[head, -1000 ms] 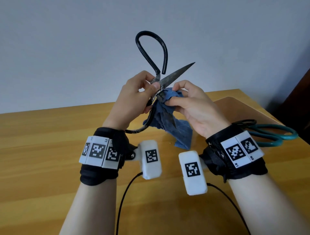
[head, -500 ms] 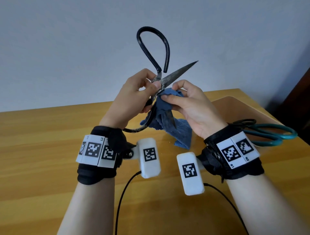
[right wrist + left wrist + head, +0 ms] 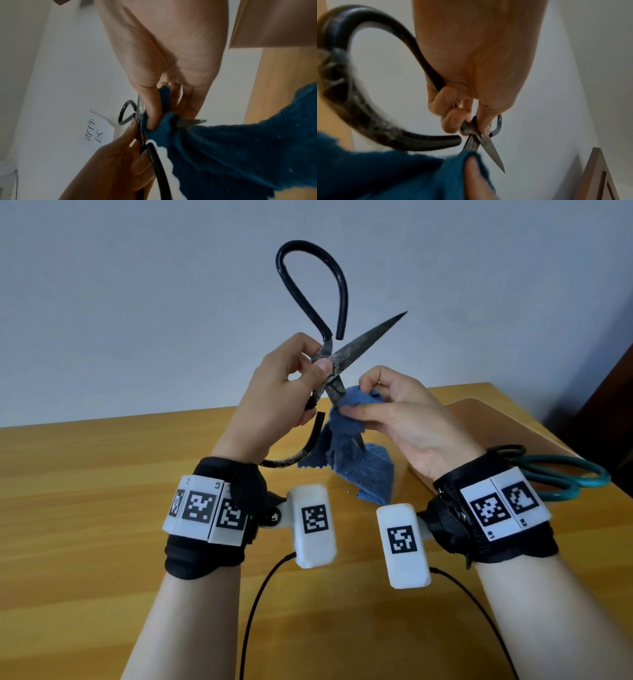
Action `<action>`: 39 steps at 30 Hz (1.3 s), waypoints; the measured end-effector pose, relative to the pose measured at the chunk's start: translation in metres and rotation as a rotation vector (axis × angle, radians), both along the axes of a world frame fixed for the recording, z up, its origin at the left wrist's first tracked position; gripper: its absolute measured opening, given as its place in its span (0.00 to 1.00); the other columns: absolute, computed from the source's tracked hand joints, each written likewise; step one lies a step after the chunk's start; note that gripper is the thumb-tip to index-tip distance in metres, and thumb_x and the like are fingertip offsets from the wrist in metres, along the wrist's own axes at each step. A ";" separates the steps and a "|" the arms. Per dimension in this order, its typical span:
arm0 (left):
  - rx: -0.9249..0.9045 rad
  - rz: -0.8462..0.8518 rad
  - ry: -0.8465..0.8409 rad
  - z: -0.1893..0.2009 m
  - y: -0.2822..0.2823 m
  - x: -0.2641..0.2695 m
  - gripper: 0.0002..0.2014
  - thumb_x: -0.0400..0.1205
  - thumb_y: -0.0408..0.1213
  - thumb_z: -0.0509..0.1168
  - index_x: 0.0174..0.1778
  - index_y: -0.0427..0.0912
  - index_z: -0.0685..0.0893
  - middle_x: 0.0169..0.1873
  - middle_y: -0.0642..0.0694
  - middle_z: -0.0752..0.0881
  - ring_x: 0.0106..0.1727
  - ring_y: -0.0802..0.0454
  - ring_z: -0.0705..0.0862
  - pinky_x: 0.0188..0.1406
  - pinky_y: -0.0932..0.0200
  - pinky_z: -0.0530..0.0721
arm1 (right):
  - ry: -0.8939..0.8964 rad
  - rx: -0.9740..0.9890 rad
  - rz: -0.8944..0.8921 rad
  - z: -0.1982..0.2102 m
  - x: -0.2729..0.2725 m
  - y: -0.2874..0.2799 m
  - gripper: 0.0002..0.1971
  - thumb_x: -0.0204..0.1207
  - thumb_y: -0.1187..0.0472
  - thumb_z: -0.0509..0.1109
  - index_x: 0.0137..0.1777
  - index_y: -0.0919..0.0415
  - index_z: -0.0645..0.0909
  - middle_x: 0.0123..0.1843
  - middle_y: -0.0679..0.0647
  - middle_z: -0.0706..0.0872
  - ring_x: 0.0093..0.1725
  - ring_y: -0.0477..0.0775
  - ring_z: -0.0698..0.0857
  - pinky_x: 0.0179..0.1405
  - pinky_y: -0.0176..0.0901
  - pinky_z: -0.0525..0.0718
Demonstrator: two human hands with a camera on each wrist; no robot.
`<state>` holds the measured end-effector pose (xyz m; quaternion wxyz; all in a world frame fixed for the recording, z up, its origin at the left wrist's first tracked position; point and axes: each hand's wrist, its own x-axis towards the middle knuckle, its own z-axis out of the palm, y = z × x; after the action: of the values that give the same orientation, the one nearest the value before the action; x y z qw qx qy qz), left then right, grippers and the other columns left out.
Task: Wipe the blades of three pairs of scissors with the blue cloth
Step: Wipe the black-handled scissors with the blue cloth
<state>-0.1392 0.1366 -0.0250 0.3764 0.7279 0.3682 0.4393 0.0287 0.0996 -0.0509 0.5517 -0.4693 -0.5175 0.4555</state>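
Large black-handled scissors [image 3: 337, 361] are held up above the wooden table [image 3: 85, 508], blades spread apart. My left hand [image 3: 274, 402] grips them at the pivot, thumb on the joint [image 3: 474, 129]. One dark blade points up to the right. The other blade points down, and its tip pokes out of the blue cloth [image 3: 356, 453]. My right hand [image 3: 394, 409] pinches the cloth [image 3: 164, 125] around that lower blade near the pivot. The rest of the cloth hangs down toward the table. Green-handled scissors [image 3: 561, 477] lie behind my right wrist.
A brown board [image 3: 486, 426] lies at the table's right end under the green scissors, near a dark-handled pair [image 3: 507, 451]. Two black cables [image 3: 260, 594] run across the front of the table. A pale wall rises behind, with dark furniture at the far right.
The scissors have opened wider and risen a little. My right hand with the cloth has slid down along the lower blade, away from the pivot.
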 end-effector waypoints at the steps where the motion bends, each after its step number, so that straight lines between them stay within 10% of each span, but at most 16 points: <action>1: 0.000 -0.023 0.014 0.000 -0.001 0.003 0.06 0.90 0.37 0.61 0.49 0.41 0.78 0.36 0.45 0.77 0.25 0.56 0.70 0.25 0.61 0.76 | 0.060 0.018 -0.011 0.000 0.000 0.000 0.14 0.73 0.74 0.76 0.42 0.58 0.74 0.50 0.63 0.85 0.51 0.58 0.88 0.53 0.48 0.89; 8: -0.003 0.038 -0.015 0.001 -0.002 0.000 0.05 0.89 0.37 0.62 0.49 0.41 0.79 0.35 0.48 0.77 0.25 0.55 0.71 0.27 0.57 0.77 | -0.006 -0.006 0.046 0.001 0.003 0.001 0.19 0.71 0.82 0.72 0.42 0.57 0.74 0.53 0.63 0.84 0.54 0.60 0.86 0.61 0.54 0.86; 12: -0.037 0.050 0.033 -0.002 0.002 -0.004 0.05 0.90 0.39 0.62 0.49 0.43 0.79 0.37 0.48 0.78 0.28 0.59 0.73 0.28 0.64 0.80 | -0.180 -0.047 0.052 0.001 0.002 -0.002 0.20 0.69 0.80 0.76 0.40 0.57 0.73 0.49 0.60 0.85 0.49 0.55 0.85 0.49 0.43 0.87; 19: -0.036 -0.002 0.063 -0.001 -0.002 0.005 0.06 0.89 0.39 0.62 0.49 0.43 0.80 0.39 0.48 0.77 0.31 0.57 0.73 0.28 0.64 0.80 | 0.069 0.031 -0.015 -0.002 -0.002 0.003 0.16 0.72 0.77 0.75 0.42 0.58 0.73 0.49 0.63 0.83 0.52 0.59 0.85 0.57 0.52 0.85; 28: -0.035 0.047 0.021 0.001 -0.002 -0.002 0.06 0.90 0.39 0.61 0.53 0.40 0.79 0.38 0.48 0.77 0.27 0.61 0.73 0.30 0.60 0.81 | -0.257 -0.011 0.012 0.003 0.003 -0.002 0.20 0.67 0.78 0.79 0.40 0.57 0.73 0.45 0.58 0.85 0.45 0.54 0.84 0.48 0.46 0.85; 33: -0.006 -0.020 0.047 0.004 -0.007 0.009 0.06 0.90 0.39 0.61 0.54 0.40 0.79 0.40 0.44 0.78 0.31 0.56 0.74 0.31 0.60 0.80 | 0.005 0.050 -0.050 0.001 0.000 0.001 0.15 0.73 0.73 0.77 0.42 0.58 0.73 0.46 0.60 0.83 0.48 0.56 0.84 0.49 0.49 0.84; 39: -0.046 0.093 -0.066 0.005 -0.003 -0.004 0.05 0.90 0.38 0.61 0.50 0.43 0.78 0.35 0.52 0.77 0.28 0.61 0.73 0.31 0.60 0.80 | -0.109 0.024 0.029 0.000 -0.003 0.000 0.17 0.71 0.76 0.77 0.41 0.57 0.74 0.46 0.58 0.84 0.48 0.55 0.85 0.46 0.45 0.86</action>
<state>-0.1431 0.1339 -0.0203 0.3843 0.6862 0.3990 0.4714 0.0255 0.0992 -0.0508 0.5217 -0.4792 -0.5591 0.4308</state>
